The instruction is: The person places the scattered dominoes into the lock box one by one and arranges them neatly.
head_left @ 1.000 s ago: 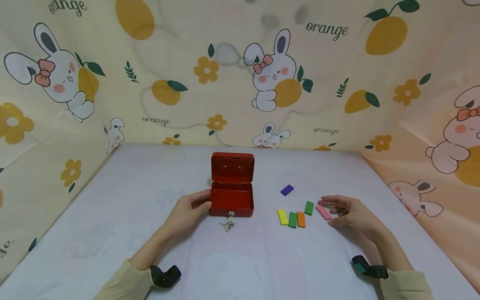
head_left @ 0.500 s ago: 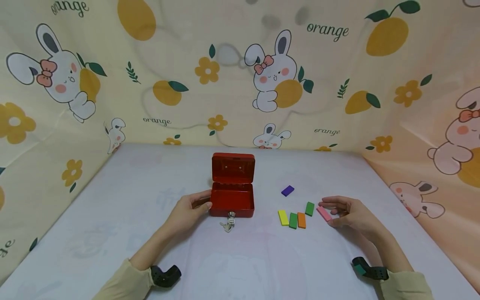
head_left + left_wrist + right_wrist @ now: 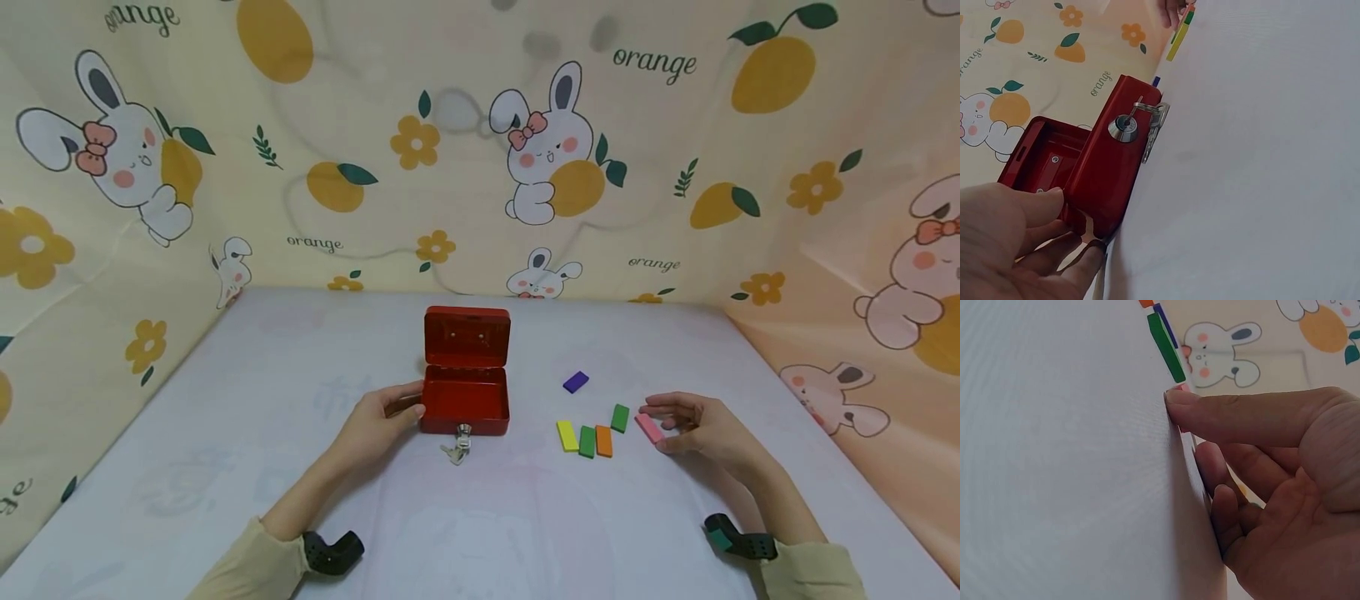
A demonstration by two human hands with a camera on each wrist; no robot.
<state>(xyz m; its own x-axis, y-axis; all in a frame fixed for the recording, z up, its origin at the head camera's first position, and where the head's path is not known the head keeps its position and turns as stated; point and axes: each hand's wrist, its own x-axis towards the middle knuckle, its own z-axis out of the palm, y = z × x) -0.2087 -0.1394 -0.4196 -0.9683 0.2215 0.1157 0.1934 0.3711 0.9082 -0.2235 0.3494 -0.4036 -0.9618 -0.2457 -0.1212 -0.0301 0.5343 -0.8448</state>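
A red metal cash box (image 3: pixel 465 415) stands on the table with its lid (image 3: pixel 467 337) raised and its inside bare. My left hand (image 3: pixel 381 423) holds the box's left end, with the thumb near the front corner. In the left wrist view, keys (image 3: pixel 1155 128) hang from the lock (image 3: pixel 1123 128) on the box front. To the right, my right hand (image 3: pixel 708 429) has thumb and forefinger at opposite ends of a pink block (image 3: pixel 648 427), which lies on the table. In the right wrist view the thumb mostly covers this block.
Left of the pink block lie a green block (image 3: pixel 619 418), an orange block (image 3: pixel 603 442), another green block (image 3: pixel 587 442) and a yellow block (image 3: pixel 567 436). A purple block (image 3: pixel 576 382) lies farther back. A printed cloth (image 3: pixel 465 167) hangs behind the table.
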